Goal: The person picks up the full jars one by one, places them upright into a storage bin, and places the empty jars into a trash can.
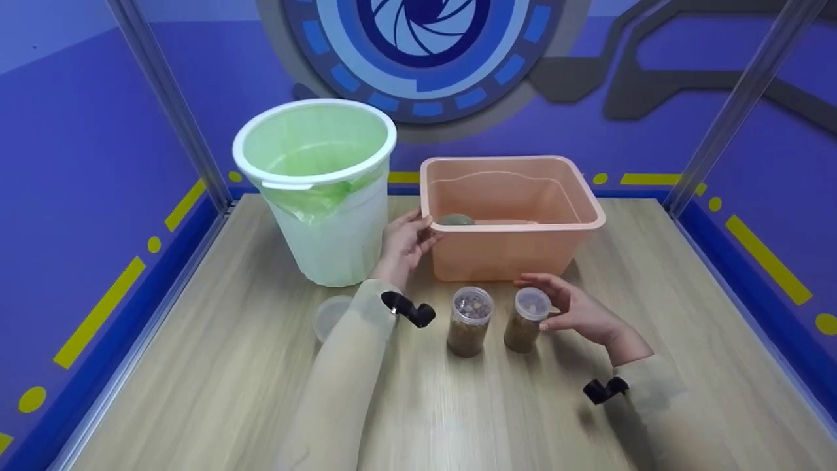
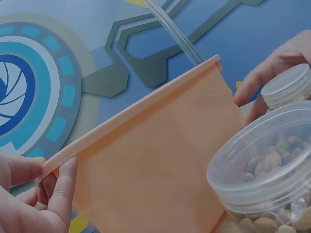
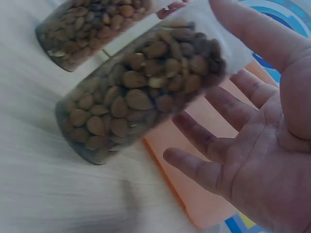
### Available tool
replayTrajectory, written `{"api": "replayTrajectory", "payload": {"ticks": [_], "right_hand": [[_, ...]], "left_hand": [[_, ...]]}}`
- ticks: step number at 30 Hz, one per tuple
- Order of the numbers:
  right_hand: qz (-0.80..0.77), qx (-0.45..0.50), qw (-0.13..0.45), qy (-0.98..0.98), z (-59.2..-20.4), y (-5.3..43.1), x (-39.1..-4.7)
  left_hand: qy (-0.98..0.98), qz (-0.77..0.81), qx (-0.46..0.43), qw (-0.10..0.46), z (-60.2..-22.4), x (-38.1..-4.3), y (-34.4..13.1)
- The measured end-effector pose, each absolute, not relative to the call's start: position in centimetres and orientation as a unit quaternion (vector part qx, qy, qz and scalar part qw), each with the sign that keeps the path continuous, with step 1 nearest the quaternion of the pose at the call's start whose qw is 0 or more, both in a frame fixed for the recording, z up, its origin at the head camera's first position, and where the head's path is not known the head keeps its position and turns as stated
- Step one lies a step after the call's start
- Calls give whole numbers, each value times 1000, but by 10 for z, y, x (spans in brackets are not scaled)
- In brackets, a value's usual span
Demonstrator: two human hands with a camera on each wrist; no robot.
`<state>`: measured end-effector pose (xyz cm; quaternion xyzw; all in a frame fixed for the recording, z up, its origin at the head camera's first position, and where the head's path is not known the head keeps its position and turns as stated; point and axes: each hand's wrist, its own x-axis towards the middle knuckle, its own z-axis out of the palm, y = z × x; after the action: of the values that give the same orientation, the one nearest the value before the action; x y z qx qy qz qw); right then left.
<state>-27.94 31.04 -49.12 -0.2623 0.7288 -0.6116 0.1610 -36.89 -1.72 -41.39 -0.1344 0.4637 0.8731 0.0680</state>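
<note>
My left hand pinches the rim of the peach plastic tub at its front left corner. In the left wrist view the thumb lies over the rim, with fingers beneath it. My right hand is beside the right-hand clear jar, its fingers spread and its thumb close to the lid. The right wrist view shows brown almond-like nuts filling that jar and the palm facing it. A second lidded jar of similar nuts stands upright to its left. Inside the tub is a greenish rounded thing, partly hidden by the rim.
A tall white bin with a green liner stands at the back left. A translucent round lid or container is partly covered by the left forearm. Blue printed walls enclose the wooden table.
</note>
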Motion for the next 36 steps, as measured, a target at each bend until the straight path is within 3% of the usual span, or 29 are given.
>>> {"api": "replayTrajectory", "payload": {"ticks": [15,25,31,36], "right_hand": [[-587,-266,126,754,-474,306,-276],[-616,-328,51,714,-396,295,-289],[-632,-270,-11,726,-347,275,-315],[-614,-200,-45,762,-331,260,-343]], "left_hand": [[469,870,-137,66,-415,-370,-18],[463,873,-140,64,-414,-369,-18],[463,873,-138,66,-413,-369,-18],[471,868,-138,71,-414,-369,-18]]}}
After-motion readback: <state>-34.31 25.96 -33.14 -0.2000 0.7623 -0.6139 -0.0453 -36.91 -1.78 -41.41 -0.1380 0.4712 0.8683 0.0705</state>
